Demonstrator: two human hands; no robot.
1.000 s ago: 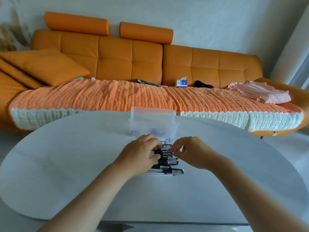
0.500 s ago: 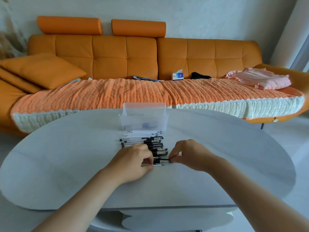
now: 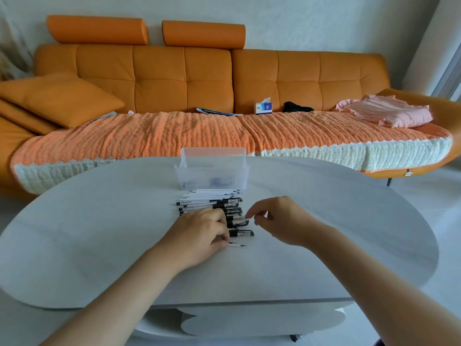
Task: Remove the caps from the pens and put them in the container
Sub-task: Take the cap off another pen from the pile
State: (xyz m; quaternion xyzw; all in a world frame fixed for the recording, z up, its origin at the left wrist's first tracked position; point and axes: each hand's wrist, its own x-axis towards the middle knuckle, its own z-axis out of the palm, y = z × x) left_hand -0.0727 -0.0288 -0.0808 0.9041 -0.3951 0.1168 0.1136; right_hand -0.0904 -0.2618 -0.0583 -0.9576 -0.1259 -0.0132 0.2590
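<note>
The desk [image 3: 99, 245] looks matt, smooth and pale grey. On it, the container [image 3: 212, 176] is clear ribbed plastic, slightly frosted. Just before the container, the pens [image 3: 212, 203] have white plastic barrels and glossy black caps. Behind the desk, the sofa [image 3: 184, 78] is smooth orange upholstery under a rough knitted throw [image 3: 149, 138].

One container [image 3: 212, 174], two hands, many pens [image 3: 212, 203].

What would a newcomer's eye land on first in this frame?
Probably the orange sofa filling the background. Next, the row of pens at the middle of the white table, just before a clear container. The left hand rests on the pens; the right hand pinches something small beside them.
</note>
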